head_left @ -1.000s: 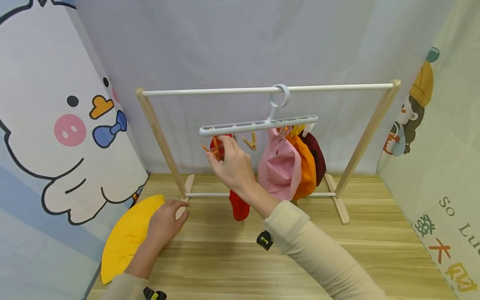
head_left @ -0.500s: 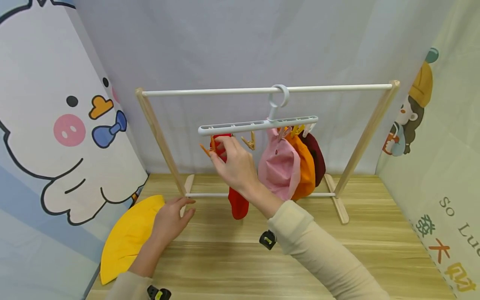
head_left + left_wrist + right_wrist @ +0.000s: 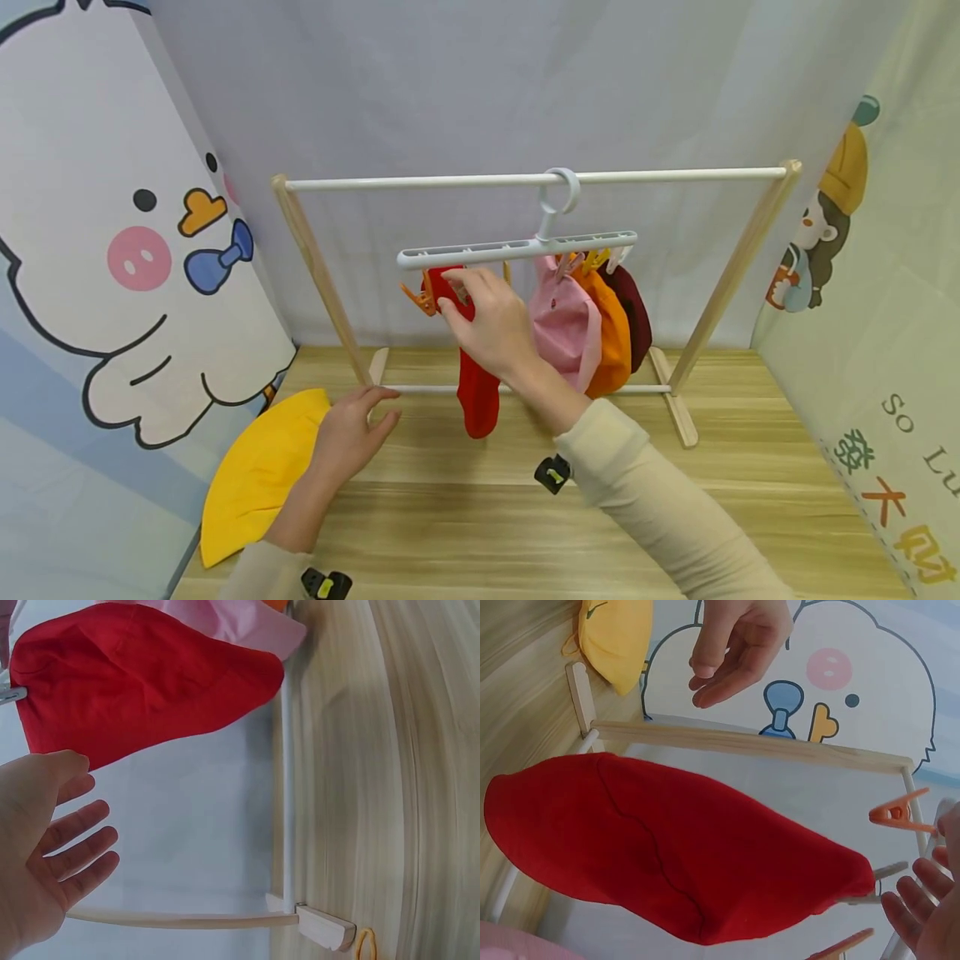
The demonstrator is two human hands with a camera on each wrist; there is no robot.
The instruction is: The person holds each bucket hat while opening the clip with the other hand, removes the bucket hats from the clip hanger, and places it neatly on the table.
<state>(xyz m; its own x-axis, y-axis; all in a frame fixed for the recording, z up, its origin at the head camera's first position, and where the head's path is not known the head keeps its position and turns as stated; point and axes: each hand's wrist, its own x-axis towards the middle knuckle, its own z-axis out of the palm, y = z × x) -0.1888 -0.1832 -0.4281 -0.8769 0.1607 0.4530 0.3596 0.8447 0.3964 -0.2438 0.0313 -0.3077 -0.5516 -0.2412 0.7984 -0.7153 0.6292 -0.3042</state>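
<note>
Right grip [image 3: 495, 323], left grip [image 3: 348, 435] relaxed; red hat [image 3: 478, 402] overhangs woodgrain table [image 3: 442, 533] before pale curtain [image 3: 420, 92].

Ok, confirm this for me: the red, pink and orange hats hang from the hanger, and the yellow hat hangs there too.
Not quite: the yellow hat is not hanging; it lies on the table, as the head view shows. The red hat, pink hat and orange hat do hang from the hanger.
</note>
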